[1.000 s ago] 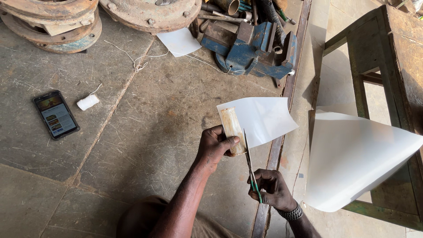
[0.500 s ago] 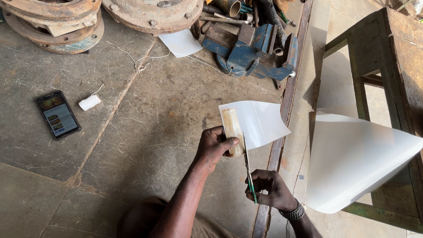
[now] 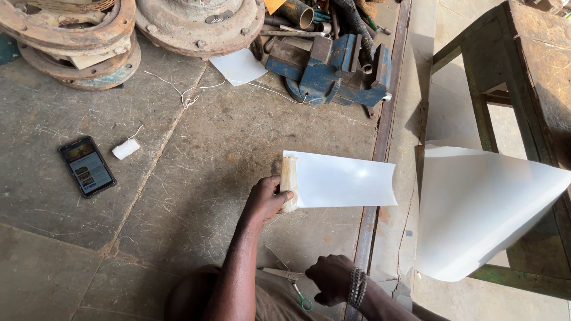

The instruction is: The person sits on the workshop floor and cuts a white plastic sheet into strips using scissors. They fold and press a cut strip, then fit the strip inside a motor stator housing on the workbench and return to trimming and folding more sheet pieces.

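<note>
My left hand (image 3: 266,201) grips a short pale stick (image 3: 289,183) together with the left edge of a white sheet (image 3: 342,180), which it holds flat above the concrete floor. My right hand (image 3: 331,278) is low near my knee, closed on the green-handled scissors (image 3: 287,279), whose blades point left and lie close to the floor. A beaded bracelet sits on my right wrist.
A large curled white sheet (image 3: 482,205) leans against a rusty metal stand (image 3: 523,89) at right. A blue vise (image 3: 333,68), pipes and rusty drums (image 3: 77,41) lie at the back. A phone (image 3: 87,166), a thread spool (image 3: 125,148) and a small white sheet (image 3: 238,66) lie on the floor.
My right hand has dropped with the scissors from beside the sheet down toward my knee. The left hand has turned the sheet flatter, and the view has shifted.
</note>
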{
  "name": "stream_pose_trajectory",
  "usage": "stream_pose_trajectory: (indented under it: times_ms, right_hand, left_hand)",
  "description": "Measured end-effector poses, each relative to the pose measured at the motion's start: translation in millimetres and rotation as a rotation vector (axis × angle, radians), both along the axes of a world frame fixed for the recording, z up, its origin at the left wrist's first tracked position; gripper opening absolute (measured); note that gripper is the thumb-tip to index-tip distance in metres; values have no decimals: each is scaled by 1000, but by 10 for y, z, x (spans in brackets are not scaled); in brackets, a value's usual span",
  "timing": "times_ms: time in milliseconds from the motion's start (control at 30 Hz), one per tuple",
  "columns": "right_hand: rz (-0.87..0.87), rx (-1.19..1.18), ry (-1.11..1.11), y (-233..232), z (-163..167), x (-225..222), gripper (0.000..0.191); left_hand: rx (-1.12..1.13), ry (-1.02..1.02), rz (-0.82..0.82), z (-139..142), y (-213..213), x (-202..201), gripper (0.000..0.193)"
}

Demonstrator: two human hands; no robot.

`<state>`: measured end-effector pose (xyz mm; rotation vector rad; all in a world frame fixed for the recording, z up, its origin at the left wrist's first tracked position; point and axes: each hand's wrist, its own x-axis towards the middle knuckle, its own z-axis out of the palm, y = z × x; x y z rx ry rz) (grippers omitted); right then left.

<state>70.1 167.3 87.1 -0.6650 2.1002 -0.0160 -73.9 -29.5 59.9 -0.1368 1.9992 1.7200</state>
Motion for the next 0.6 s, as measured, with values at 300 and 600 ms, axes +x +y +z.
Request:
stream_pose_trajectory:
  times_ms: [300, 600]
  right_hand:
    - [-638, -496, 731, 30, 42, -698, 41]
    - [-603, -70, 673, 213, -689, -996, 83]
  left_hand:
    - [-246, -129, -80, -329, -148, 141, 32]
    - [-1025, -305, -197, 157, -897, 511, 47]
